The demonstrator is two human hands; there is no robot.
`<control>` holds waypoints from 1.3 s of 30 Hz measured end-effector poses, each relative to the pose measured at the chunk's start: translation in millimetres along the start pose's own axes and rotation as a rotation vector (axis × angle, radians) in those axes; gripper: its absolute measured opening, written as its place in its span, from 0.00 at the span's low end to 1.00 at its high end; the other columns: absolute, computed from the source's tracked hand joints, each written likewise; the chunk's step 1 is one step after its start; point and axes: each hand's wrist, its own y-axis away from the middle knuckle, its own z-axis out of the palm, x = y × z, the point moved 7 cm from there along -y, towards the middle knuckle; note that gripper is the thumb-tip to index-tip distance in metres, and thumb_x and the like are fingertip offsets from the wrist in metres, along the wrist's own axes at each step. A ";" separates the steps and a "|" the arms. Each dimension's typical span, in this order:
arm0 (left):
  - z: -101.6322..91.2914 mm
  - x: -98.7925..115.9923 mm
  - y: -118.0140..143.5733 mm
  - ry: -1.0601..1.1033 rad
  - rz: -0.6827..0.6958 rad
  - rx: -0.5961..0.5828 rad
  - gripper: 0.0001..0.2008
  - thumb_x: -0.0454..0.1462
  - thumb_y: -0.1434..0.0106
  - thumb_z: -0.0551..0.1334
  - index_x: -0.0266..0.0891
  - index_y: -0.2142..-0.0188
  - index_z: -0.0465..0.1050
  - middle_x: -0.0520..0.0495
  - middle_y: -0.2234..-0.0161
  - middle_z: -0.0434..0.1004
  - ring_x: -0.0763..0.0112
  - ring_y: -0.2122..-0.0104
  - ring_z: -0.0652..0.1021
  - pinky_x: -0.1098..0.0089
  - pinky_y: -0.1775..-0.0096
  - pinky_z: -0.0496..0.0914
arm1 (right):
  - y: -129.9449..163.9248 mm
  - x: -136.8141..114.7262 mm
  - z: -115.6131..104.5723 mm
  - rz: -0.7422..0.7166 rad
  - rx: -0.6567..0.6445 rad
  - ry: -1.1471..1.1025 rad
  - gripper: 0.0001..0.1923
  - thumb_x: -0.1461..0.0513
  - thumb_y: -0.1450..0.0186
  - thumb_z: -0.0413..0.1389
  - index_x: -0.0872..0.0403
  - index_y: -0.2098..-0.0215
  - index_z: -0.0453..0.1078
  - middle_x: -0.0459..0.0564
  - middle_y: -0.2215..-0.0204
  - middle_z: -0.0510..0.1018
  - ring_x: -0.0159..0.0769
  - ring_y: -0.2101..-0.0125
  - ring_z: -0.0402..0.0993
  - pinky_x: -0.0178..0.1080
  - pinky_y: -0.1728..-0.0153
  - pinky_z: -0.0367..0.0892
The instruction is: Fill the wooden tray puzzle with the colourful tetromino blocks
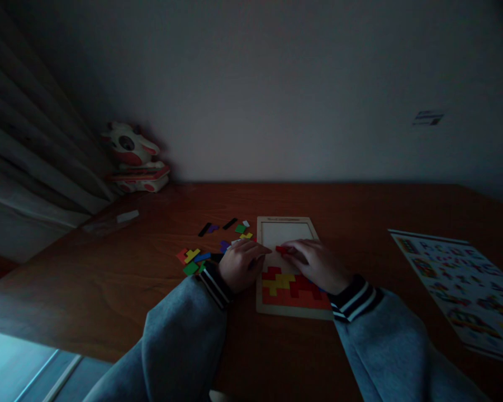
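Observation:
My right hand is closed on a small red puzzle piece, pinched between the fingertips above the white part of the wooden puzzle board. My left hand is at the board's left edge. Its fingers stretch toward the red piece without gripping anything that I can see. In the near half of the board, red and yellow block-shaped pieces lie fitted together, with a little blue showing beside my right wrist. Loose coloured pieces are scattered left of the board, some hidden behind my left hand.
A printed sheet of coloured pattern pictures lies on the wooden table at the right. A white and red animal-shaped toy stands at the back left, near a curtain. Clear plastic wrapping lies in front of the toy.

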 end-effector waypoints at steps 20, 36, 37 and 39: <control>5.9 -1.0 1.6 0.033 -0.001 -0.059 0.11 0.36 0.34 0.59 0.41 0.52 0.72 0.46 0.60 0.79 0.64 0.60 0.77 0.63 0.56 0.72 | 0.1 -1.0 2.1 0.170 0.040 -0.483 0.16 0.65 0.37 0.56 0.49 0.51 0.70 0.48 0.62 0.81 0.34 0.61 0.79 0.39 0.59 0.75; 9.5 -0.5 2.5 0.026 0.010 -0.114 0.13 0.35 0.35 0.58 0.39 0.51 0.72 0.44 0.58 0.80 0.63 0.59 0.76 0.62 0.56 0.72 | 1.7 -14.7 -4.1 -0.133 -0.068 -0.078 0.06 0.59 0.34 0.58 0.50 0.64 0.77 0.48 0.67 0.79 0.37 0.63 0.74 0.41 0.59 0.69; 10.1 -0.2 2.4 0.026 0.018 -0.123 0.12 0.35 0.35 0.58 0.38 0.52 0.73 0.44 0.58 0.80 0.63 0.59 0.76 0.62 0.55 0.72 | 1.8 -14.6 -3.0 -0.134 -0.079 -0.077 0.06 0.59 0.34 0.58 0.50 0.64 0.77 0.48 0.67 0.79 0.37 0.63 0.74 0.41 0.58 0.69; 11.4 0.8 2.1 0.039 0.037 -0.138 0.12 0.34 0.34 0.56 0.38 0.52 0.73 0.43 0.58 0.80 0.63 0.58 0.77 0.62 0.55 0.72 | 1.9 -11.8 -1.0 -0.119 -0.086 -0.048 0.06 0.61 0.34 0.58 0.50 0.62 0.77 0.49 0.66 0.79 0.38 0.62 0.74 0.42 0.58 0.69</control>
